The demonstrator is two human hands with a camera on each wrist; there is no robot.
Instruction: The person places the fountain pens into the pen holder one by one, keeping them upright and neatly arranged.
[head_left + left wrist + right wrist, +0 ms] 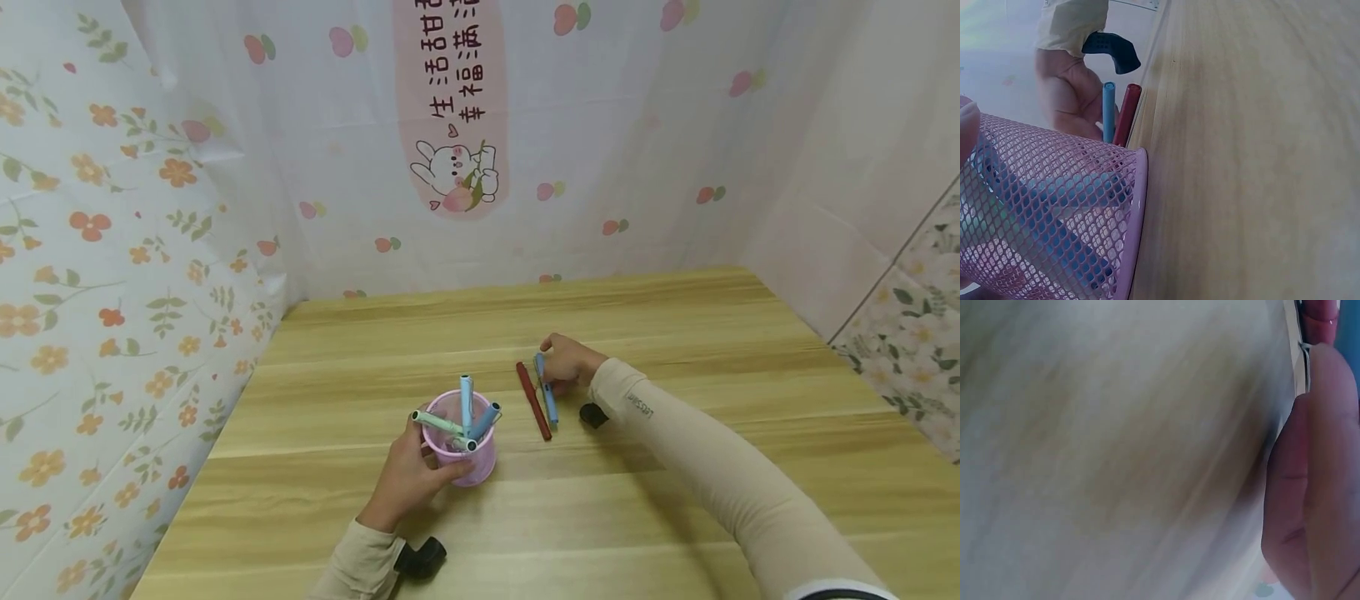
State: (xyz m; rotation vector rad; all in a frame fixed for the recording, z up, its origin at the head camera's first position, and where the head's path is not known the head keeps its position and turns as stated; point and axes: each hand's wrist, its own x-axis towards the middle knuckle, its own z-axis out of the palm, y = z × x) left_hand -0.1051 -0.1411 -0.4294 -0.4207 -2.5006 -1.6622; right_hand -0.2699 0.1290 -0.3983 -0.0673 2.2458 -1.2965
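My left hand holds a pink mesh pen cup on the table, fingers and thumb round its side. Several pens lean in the cup: a light blue pen, a darker blue pen and a pale green pen among them. To the right, my right hand pinches a blue pen lying on the wood. A dark red pen lies just left of it. In the right wrist view, the thumb and a finger cover part of the blue pen.
The wooden table ends at the back against a patterned cloth. Floral cloth hangs on the left. Black wrist mounts sit at both wrists, close to the tabletop.
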